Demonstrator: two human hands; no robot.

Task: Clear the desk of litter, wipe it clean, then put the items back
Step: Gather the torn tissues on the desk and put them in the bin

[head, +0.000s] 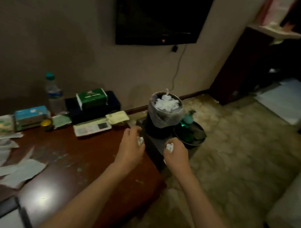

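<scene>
My left hand [132, 146] hovers over the right end of the dark wooden desk [74, 163] and grips a small crumpled white tissue [140, 140]. My right hand [176, 153] is just past the desk's right edge and grips another crumpled white tissue [169, 147]. Beyond both hands stands a lined waste bin [164, 112] with white tissues heaped inside. Several flat white paper scraps [3, 167] lie on the desk's left part.
Along the desk's back edge stand a water bottle [54, 91], a blue tissue box [30, 115], a small yellow-lidded jar [46, 124], a green pack on a dark box [92, 97] and a remote control [92, 128]. A second bin [191, 133] sits on the carpet; a sofa [294, 205] is at right.
</scene>
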